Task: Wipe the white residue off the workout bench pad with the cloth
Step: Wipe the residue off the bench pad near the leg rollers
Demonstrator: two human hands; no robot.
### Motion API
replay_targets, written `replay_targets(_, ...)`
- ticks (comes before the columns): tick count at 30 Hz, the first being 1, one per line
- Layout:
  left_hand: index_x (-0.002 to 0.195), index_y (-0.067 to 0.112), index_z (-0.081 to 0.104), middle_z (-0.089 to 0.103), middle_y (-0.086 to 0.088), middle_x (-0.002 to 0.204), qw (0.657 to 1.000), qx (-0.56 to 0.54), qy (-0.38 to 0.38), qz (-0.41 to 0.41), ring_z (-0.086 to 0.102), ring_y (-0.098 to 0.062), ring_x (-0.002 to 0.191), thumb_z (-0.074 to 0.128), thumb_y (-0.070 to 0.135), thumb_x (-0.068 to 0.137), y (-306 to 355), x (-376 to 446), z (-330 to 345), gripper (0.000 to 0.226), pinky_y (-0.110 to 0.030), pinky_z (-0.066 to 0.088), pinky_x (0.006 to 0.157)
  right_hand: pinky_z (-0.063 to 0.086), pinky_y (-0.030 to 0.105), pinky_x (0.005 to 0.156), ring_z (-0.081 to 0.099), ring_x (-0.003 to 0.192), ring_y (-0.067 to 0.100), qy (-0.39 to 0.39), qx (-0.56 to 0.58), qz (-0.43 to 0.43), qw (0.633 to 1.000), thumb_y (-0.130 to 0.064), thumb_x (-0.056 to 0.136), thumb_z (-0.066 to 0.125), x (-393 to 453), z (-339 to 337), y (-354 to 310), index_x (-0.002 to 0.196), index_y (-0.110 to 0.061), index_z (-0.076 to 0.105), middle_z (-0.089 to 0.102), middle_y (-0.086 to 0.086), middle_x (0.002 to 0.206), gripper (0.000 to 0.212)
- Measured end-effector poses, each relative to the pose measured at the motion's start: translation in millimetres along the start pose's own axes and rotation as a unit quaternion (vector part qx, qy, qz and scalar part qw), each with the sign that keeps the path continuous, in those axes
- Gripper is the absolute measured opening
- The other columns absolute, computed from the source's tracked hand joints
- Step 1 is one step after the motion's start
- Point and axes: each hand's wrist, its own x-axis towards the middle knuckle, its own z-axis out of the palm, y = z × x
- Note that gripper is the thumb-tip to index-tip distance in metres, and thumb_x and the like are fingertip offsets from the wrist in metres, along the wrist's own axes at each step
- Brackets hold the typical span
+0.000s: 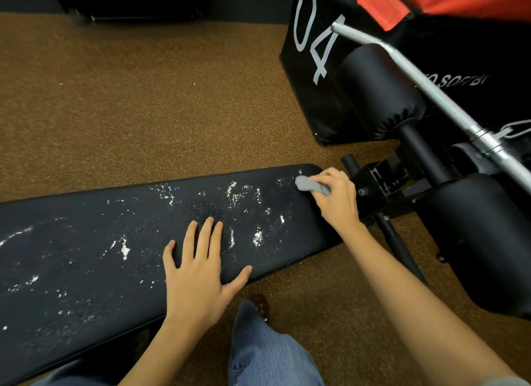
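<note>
Our right hand [336,197] pinches the cloth [311,185] at the bench pad [86,270] far corner, likely starting there. Left hand [198,268], fingers spread flat mid-pad, steadies it. White residue [244,196] lies between them and beyond.

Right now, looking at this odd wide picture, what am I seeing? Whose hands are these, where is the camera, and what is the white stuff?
No machine here: a person wears a camera on the head, looking down at their own hands. The long black surface is a workout bench pad, speckled with white residue. The left hand rests flat on the pad, fingers straight. The right hand holds a small grey cloth at the pad's far end. Beyond it are black foam rollers, a metal bar and brown carpet.
</note>
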Motion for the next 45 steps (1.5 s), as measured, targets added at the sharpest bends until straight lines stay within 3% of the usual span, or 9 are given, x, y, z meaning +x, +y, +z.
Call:
replay_targets(6,0.145,0.010,0.044,0.040,-0.006,0.153,1.000,0.000,0.002,-0.007,0.032,-0.030,0.143,0.036,0.073,0.082,4.7,0.5,-0.1,0.088,-0.060,0.028,0.106,0.048,0.037,0.077,0.058,0.089,0.026,0.044,0.023,0.077,0.996,-0.008,0.083,0.071,21.0,15.4,-14.9,0.097,-0.010,0.076,0.062,0.004,0.094,0.015)
replay_targets(9,0.144,0.011,0.044,0.041,-0.006,0.152,1.000,-0.004,0.005,-0.005,0.033,-0.030,0.142,0.037,0.073,0.082,4.1,-0.1,-0.4,0.088,-0.060,0.028,0.106,0.043,0.030,0.075,0.057,0.086,0.021,0.001,0.070,-0.003,0.998,-0.018,0.083,0.071,-32.9,12.8,-32.0,0.095,-0.014,0.076,0.063,0.003,0.091,0.014)
replay_targets(13,0.146,0.012,0.043,0.039,-0.004,0.154,1.000,-0.002,0.004,-0.004,0.032,-0.029,0.143,0.036,0.074,0.081,1.1,-0.9,-0.4,0.089,-0.058,0.028,0.107,0.045,0.022,0.080,0.057,0.089,0.019,-0.075,0.107,-0.084,0.988,0.001,0.078,0.072,-60.6,3.2,-24.9,0.102,-0.012,0.076,0.062,0.003,0.094,0.028)
replay_targets(19,0.148,0.014,0.039,0.036,-0.002,0.156,1.000,-0.001,0.001,-0.004,0.028,-0.027,0.145,0.035,0.075,0.082,0.3,-1.7,0.4,0.090,-0.056,0.027,0.109,0.052,0.025,0.042,0.064,0.071,0.022,0.036,0.127,0.085,0.988,-0.009,0.088,0.069,21.7,20.5,-10.5,0.104,-0.008,0.075,0.054,0.001,0.096,0.017)
replay_targets(22,0.147,0.013,0.041,0.037,-0.003,0.155,1.000,-0.002,0.002,-0.005,0.029,-0.028,0.145,0.036,0.074,0.081,1.2,-1.3,0.4,0.090,-0.058,0.028,0.108,0.056,0.040,0.063,0.061,0.087,0.025,0.047,0.105,0.062,0.991,-0.017,0.088,0.071,11.7,29.5,-35.2,0.104,-0.011,0.076,0.056,0.004,0.094,0.018)
replay_targets(27,0.147,0.014,0.041,0.037,-0.003,0.155,1.000,-0.005,0.003,-0.007,0.029,-0.027,0.145,0.036,0.075,0.081,1.3,-0.9,-0.2,0.090,-0.057,0.028,0.108,0.046,0.030,0.081,0.048,0.097,0.021,-0.033,0.017,-0.076,0.996,-0.035,0.086,0.071,-39.9,16.3,-45.9,0.121,-0.015,0.069,0.051,0.005,0.108,0.040)
replay_targets(34,0.148,0.014,0.039,0.036,-0.002,0.156,1.000,-0.005,0.004,-0.008,0.027,-0.026,0.146,0.036,0.075,0.082,0.9,-2.5,0.9,0.090,-0.057,0.026,0.110,0.039,0.037,0.066,0.060,0.088,0.037,0.007,-0.149,0.106,0.983,-0.041,0.098,0.049,17.7,0.8,-18.8,0.110,-0.009,0.068,0.053,0.010,0.105,0.040)
replay_targets(41,0.148,0.014,0.039,0.036,-0.002,0.156,1.000,-0.005,0.009,-0.007,0.028,-0.027,0.146,0.036,0.075,0.082,0.6,-2.0,2.0,0.090,-0.057,0.027,0.110,0.045,0.037,0.053,0.060,0.063,0.032,-0.043,-0.051,-0.057,0.996,-0.034,0.091,0.063,-26.2,18.1,-57.7,0.107,-0.018,0.072,0.054,0.004,0.081,0.025)
replay_targets(45,0.148,0.015,0.039,0.036,-0.002,0.156,1.000,-0.003,0.011,-0.004,0.028,-0.026,0.146,0.036,0.075,0.082,-0.6,-2.3,2.2,0.090,-0.056,0.027,0.110,0.037,0.036,0.058,0.062,0.076,0.038,0.004,-0.107,0.047,0.993,-0.034,0.097,0.055,10.2,12.5,-32.1,0.107,-0.016,0.072,0.056,0.010,0.087,0.026)
